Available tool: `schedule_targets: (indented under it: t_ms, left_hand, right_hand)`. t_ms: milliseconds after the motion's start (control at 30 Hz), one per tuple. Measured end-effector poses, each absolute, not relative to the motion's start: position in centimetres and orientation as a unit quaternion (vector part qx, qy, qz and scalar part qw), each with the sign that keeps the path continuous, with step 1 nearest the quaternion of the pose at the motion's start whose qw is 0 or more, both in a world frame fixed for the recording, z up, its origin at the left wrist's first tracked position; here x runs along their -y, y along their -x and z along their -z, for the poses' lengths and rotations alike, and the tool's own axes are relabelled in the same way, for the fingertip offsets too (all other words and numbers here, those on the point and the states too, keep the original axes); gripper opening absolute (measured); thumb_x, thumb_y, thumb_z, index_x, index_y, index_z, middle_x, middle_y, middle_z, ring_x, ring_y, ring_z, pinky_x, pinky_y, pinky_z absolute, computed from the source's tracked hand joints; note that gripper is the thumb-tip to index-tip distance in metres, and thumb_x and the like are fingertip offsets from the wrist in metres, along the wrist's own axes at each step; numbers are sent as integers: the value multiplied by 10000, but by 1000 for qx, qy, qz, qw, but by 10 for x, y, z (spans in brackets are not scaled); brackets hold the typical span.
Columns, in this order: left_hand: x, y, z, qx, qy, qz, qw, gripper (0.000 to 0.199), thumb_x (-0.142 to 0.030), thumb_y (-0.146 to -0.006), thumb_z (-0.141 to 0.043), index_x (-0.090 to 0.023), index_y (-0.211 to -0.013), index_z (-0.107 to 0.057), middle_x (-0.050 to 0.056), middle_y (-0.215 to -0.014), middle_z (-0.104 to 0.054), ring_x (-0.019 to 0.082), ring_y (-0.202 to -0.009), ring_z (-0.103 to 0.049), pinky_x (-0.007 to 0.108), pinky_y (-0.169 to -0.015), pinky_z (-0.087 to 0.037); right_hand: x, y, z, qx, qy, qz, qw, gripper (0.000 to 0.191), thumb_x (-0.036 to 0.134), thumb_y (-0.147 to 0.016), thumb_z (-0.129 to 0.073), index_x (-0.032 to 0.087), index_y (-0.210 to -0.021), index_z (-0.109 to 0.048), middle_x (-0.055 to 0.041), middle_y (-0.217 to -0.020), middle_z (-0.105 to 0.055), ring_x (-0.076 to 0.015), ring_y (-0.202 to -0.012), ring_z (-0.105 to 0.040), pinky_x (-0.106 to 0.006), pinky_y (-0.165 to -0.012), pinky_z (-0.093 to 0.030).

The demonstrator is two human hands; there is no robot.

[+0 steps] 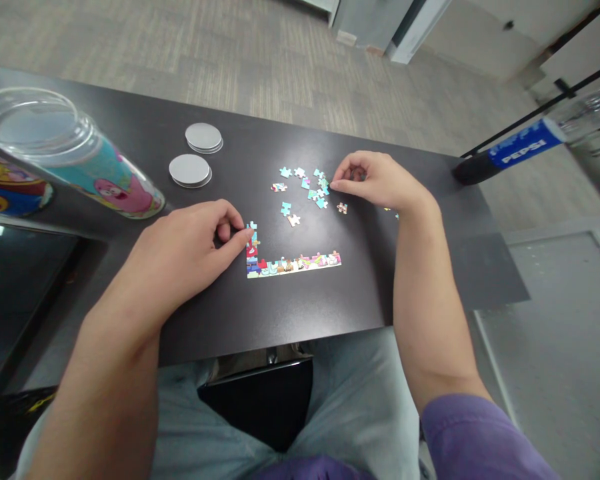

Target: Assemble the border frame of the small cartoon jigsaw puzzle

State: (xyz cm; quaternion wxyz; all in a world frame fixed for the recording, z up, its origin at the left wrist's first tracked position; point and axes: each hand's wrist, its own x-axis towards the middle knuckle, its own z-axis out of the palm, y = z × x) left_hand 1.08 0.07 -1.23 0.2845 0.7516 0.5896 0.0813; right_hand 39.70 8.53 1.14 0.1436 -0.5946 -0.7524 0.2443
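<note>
Your hands are well apart: your left hand [193,245] has its thumb and fingertips at the top of the short side of the L-shaped strip of joined puzzle pieces [295,265], and I can't tell if it's pinching or just resting there. Your right hand [377,177] has thumb and index drawn close together right beside the cluster of loose pieces [321,193]; can't tell if anything's between them. I'd go light with the left, since pushing sideways could pop those knobs apart. For the right, I'd grab one piece by its sides so the neighbors don't get dragged along. Watch that forearm too, there are a couple of bits [390,209] poking out by it, plus a lone piece [342,208] under your fingertips. The strip sits on the dark table [280,310], nearer you than the loose stuff. Farther out you've got two stacks of pale discs [190,169] up left, a clear-lidded canister [125,180] beyond your left wrist, and a Pepsi bottle [523,150] at the right end, all seemingly out of the way.
</note>
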Motion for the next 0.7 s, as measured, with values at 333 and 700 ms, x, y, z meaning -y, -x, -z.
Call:
schedule_targets:
  t_ms: [333,700]
  left_hand:
    - [0,-12,5,-589,-750,-66,294,420,-698,-1107,-563,-322,-1161,-741,72,-1123,-818,354,-1009,-755,492,-813,-420]
    - [-2,-11,10,-584,-755,-82,287,395,-677,-1100,-587,-322,-1138,-755,97,-1052,-794,361,-911,-733,499,-792,-439]
  right_hand:
    - [-77,-415,-29,732,609,-302,45,376,588,-868,-1169,319,-924,-912,-23,-739,-725,-279,-754,-674,-481,-736,-500]
    - [-82,-403,-17,764,552,-328,58,490,807,-910,-1093,344,-925,-936,-31,-761,-773,-279,-752,-695,-476,-695,-509]
